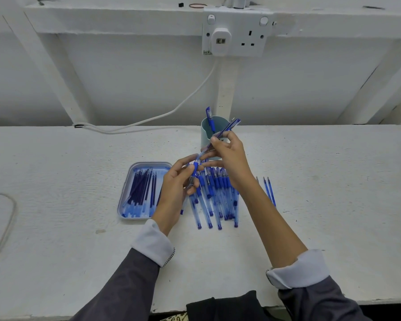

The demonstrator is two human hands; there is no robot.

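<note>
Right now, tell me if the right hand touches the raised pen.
Touching. The head view shows the right hand pinching the pen, whose lower end the left hand grips.

A: What can't we read? Cup [205, 133]: the right hand [229, 156] covers its lower part, so we can't see the base.
B: The left hand [178, 184] hides the held pen's [227, 129] tip end and the tray's [148, 164] right rim.
A: Pen pile [215, 198]: the upper ends go under both hands, and we can't count them.
B: Loose refills [267, 188] run behind the right forearm. Grey loop [15, 208] is cut by the left edge.
A: Black bit [181, 5] on the ledge is too small for us to name. Sleeves [130, 281] are cut at the bottom edge.
</note>
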